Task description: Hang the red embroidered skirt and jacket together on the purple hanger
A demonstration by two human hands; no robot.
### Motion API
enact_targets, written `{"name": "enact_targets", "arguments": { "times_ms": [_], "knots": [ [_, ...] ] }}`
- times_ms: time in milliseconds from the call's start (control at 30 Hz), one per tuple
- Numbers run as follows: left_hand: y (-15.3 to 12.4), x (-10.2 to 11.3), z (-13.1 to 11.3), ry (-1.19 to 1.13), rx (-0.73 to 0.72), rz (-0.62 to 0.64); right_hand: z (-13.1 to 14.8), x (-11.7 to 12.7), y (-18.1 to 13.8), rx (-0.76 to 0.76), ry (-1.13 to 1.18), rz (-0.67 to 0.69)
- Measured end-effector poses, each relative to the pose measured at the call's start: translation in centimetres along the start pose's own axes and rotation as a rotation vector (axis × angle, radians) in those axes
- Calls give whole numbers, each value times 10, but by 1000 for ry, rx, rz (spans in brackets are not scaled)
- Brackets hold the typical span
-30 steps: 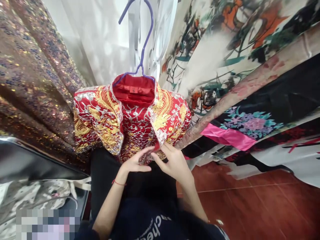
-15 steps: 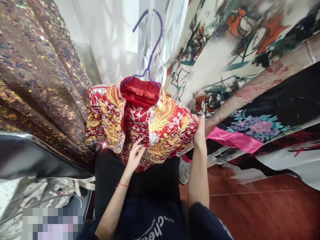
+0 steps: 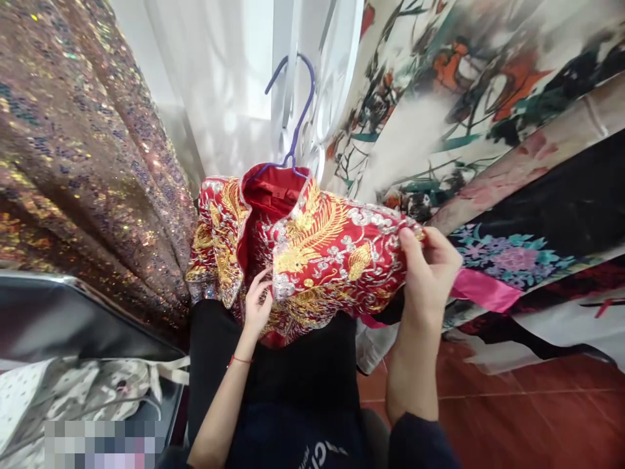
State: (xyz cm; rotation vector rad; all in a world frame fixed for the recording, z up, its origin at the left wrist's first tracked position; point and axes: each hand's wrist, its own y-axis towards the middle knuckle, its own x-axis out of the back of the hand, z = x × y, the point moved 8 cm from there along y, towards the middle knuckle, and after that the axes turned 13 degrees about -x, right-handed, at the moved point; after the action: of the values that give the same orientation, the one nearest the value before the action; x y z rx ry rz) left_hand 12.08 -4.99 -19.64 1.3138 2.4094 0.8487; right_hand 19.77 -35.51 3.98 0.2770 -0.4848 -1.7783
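The right grip point(image 3: 433, 267) is narrow, pinching the end of one sleeve of the red jacket point(image 3: 332, 251), with the thumb on the near face and the fingers curled around the far side. The sleeve runs taut from that grip leftward to the collar.

The left grip point(image 3: 258, 305) is at the jacket's open front edge, its fingertips against or just beside the silver trim; whether they close on the cloth, I cannot tell. A thin red bracelet point(image 3: 241, 359) circles the wrist below it.

The jacket thus lies between and above the two grips, gold and silver embroidery facing up, its other sleeve hanging to the left of the left grip. Above both grips, a purple hanger point(image 3: 311, 98) sits in the collar, its hook up at a white frame point(image 3: 336, 78).

Sequin cloth point(image 3: 112, 130) hangs left of the left grip, well apart from it. Beyond the right grip are a painted cloth point(image 3: 415, 130) and, just to its right, a pink strip point(image 3: 488, 291). Black trousers point(image 3: 303, 374) lie below the jacket, between the forearms; red floor point(image 3: 527, 423) shows below and right of the right grip.
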Motion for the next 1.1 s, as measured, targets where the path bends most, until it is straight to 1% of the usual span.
{"name": "enact_targets", "arguments": {
  "times_ms": [33,100,200,333,367,400,467,500,533,633,700,800,867,967,1033,1100],
  "knots": [
    [-1,3,1,25,15,-27,12,3,-10,81,-64,-71],
    [0,7,5,62,52,-71,30,3,-30,221,-214,-173],
    [5,8,11,94,94,-114,43,-4,-54,381,-406,-250],
    [18,1,20,77,110,-119,59,-4,-80,570,-501,-377],
    [22,-2,24,67,114,-121,62,-6,-88,624,-509,-370],
    [24,-4,28,60,121,-126,63,-10,-97,676,-520,-330],
    [28,-7,36,51,147,-142,60,-19,-111,738,-557,-203],
    [28,-8,40,48,162,-147,55,-22,-116,729,-577,-152],
    [28,-8,44,44,177,-149,50,-21,-117,689,-591,-120],
    [23,-7,47,29,208,-152,34,-11,-107,460,-609,-82],
    [18,-4,47,24,218,-158,27,-6,-99,343,-647,-62],
    [9,0,45,33,234,-170,16,-2,-94,267,-699,-30],
    [3,1,43,39,247,-159,4,-1,-94,252,-699,12],
    [-3,-3,36,41,263,-111,-8,4,-98,314,-708,35],
    [-4,-6,30,45,259,-92,-8,15,-99,366,-703,-35],
    [-4,-7,24,56,247,-90,-9,28,-98,376,-693,-158]
  ]
}}
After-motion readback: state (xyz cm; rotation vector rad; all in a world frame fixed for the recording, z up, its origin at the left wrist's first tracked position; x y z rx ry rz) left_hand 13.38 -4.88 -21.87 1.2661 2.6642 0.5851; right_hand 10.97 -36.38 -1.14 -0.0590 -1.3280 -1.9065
